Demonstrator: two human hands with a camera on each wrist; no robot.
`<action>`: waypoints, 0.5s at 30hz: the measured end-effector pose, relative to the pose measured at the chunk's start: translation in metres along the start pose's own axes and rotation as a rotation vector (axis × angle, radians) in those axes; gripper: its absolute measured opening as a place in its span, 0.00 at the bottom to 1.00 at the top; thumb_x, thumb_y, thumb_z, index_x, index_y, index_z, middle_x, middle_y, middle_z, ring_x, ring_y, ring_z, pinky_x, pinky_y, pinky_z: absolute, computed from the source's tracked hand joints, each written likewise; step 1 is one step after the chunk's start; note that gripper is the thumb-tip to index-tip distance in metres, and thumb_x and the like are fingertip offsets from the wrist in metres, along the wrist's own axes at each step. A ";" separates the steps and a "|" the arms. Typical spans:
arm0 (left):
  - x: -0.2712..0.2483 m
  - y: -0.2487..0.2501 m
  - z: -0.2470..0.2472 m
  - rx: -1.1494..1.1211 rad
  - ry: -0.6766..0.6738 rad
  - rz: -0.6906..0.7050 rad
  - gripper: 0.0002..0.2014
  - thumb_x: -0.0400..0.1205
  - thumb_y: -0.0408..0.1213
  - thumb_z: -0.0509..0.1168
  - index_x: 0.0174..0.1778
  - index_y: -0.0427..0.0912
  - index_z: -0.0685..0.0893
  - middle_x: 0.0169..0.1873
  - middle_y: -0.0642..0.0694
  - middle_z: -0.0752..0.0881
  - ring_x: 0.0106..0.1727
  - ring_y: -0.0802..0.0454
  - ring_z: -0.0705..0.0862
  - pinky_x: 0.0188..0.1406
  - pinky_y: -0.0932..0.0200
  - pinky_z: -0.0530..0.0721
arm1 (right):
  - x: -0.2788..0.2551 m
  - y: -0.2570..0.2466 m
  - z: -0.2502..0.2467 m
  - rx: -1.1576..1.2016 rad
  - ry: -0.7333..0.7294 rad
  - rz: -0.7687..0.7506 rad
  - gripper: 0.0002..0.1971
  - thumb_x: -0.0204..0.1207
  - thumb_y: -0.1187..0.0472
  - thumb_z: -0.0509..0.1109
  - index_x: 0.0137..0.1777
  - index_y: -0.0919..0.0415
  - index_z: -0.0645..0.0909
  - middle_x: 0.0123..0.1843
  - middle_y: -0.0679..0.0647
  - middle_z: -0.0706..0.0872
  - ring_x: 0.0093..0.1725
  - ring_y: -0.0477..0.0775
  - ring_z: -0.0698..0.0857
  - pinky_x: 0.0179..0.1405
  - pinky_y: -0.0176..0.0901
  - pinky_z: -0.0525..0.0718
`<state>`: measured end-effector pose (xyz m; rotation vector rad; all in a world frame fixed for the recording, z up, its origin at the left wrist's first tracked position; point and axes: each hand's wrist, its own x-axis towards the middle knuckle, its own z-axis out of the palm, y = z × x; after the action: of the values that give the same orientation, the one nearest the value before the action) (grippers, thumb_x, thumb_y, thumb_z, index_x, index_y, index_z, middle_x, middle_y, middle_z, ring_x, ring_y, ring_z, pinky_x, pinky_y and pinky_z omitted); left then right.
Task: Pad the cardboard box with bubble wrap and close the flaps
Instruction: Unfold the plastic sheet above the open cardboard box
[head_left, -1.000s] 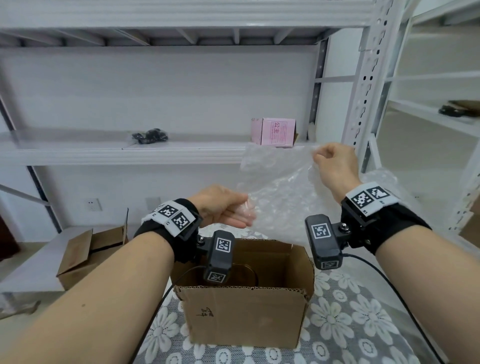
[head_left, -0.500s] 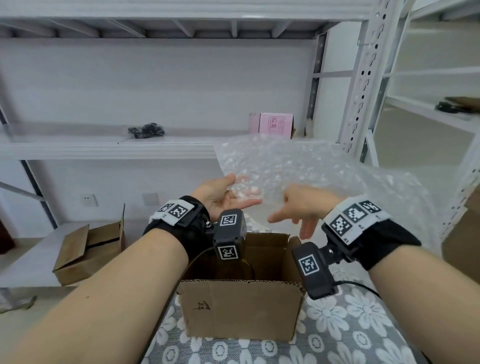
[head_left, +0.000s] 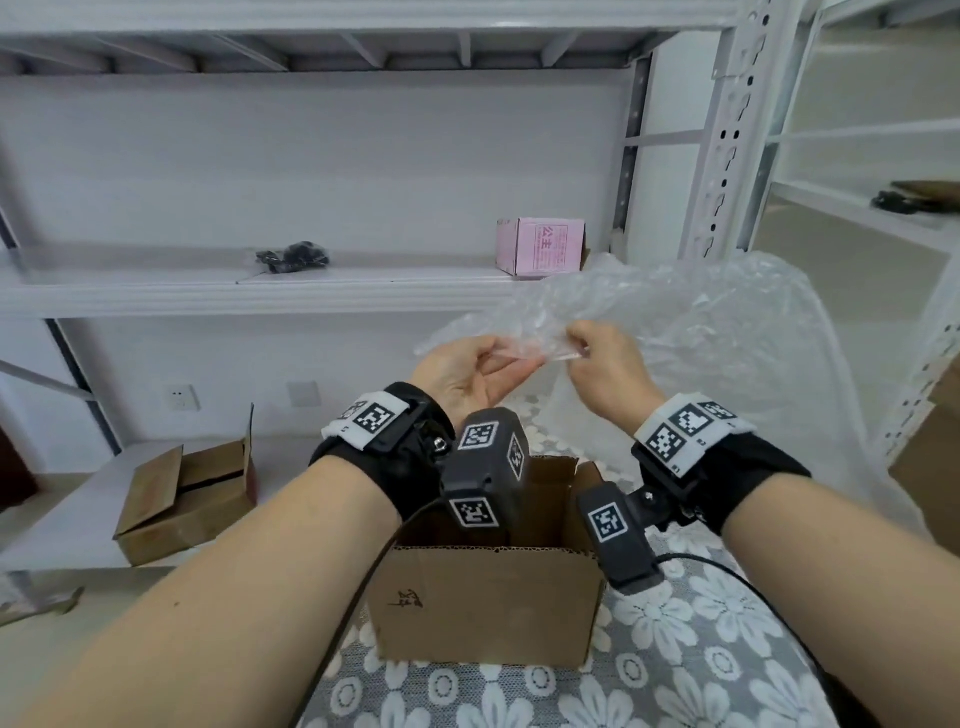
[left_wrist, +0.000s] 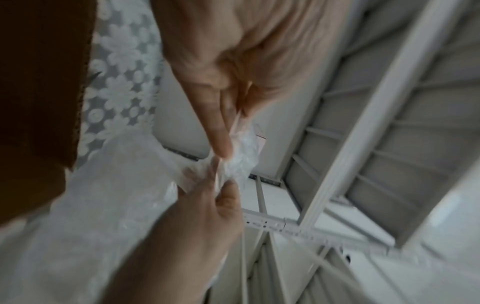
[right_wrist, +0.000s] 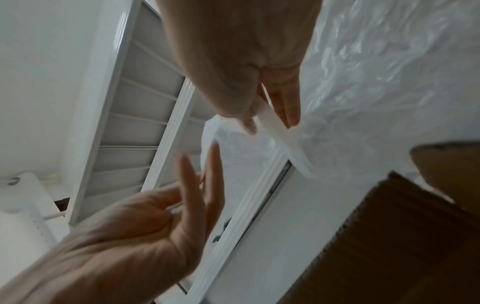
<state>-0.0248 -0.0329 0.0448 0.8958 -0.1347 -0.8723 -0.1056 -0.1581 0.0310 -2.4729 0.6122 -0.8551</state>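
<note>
An open brown cardboard box (head_left: 483, 608) stands on the table just below my wrists, flaps up; its inside is hidden by the wrist cameras. Above it I hold a clear bubble wrap sheet (head_left: 691, 332), which billows up and drapes to the right. My left hand (head_left: 493, 364) is palm up and pinches the sheet's near edge between thumb and straight fingers (left_wrist: 223, 142). My right hand (head_left: 571, 348) is close beside it and pinches the same edge (right_wrist: 259, 115). In the wrist views the box is a dark corner (left_wrist: 39, 82) (right_wrist: 402, 236).
A grey cloth with white flowers (head_left: 675, 649) covers the table. Behind is a white metal rack (head_left: 722, 130) whose shelf holds a pink box (head_left: 540, 252) and a black bundle (head_left: 293, 257). A second cardboard box (head_left: 187, 499) lies low at the left.
My right hand came down from the upper right to meet the left hand at the wrap's edge. The sheet now hangs to the right instead of spreading between the hands.
</note>
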 end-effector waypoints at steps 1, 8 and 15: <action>0.000 0.001 0.000 0.086 0.089 0.092 0.07 0.83 0.28 0.62 0.54 0.29 0.78 0.46 0.33 0.84 0.36 0.43 0.90 0.29 0.57 0.90 | 0.001 0.000 -0.005 -0.018 -0.006 0.011 0.16 0.70 0.80 0.56 0.27 0.62 0.66 0.28 0.55 0.72 0.35 0.57 0.72 0.29 0.43 0.65; -0.003 0.009 0.005 1.663 0.108 0.934 0.64 0.54 0.59 0.81 0.82 0.54 0.51 0.82 0.45 0.54 0.82 0.44 0.52 0.81 0.39 0.56 | 0.017 -0.001 -0.033 -0.195 0.032 -0.059 0.14 0.69 0.77 0.56 0.31 0.64 0.80 0.37 0.62 0.85 0.43 0.63 0.83 0.40 0.44 0.76; 0.002 0.015 0.017 1.774 0.155 0.881 0.14 0.80 0.25 0.59 0.56 0.43 0.84 0.52 0.43 0.88 0.58 0.43 0.84 0.63 0.46 0.79 | 0.013 -0.012 -0.046 -0.336 -0.037 -0.156 0.08 0.71 0.53 0.65 0.39 0.58 0.77 0.34 0.51 0.80 0.38 0.57 0.80 0.37 0.46 0.77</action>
<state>-0.0217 -0.0405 0.0665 2.2399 -1.1841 0.4078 -0.1236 -0.1676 0.0752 -2.8651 0.5974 -0.8165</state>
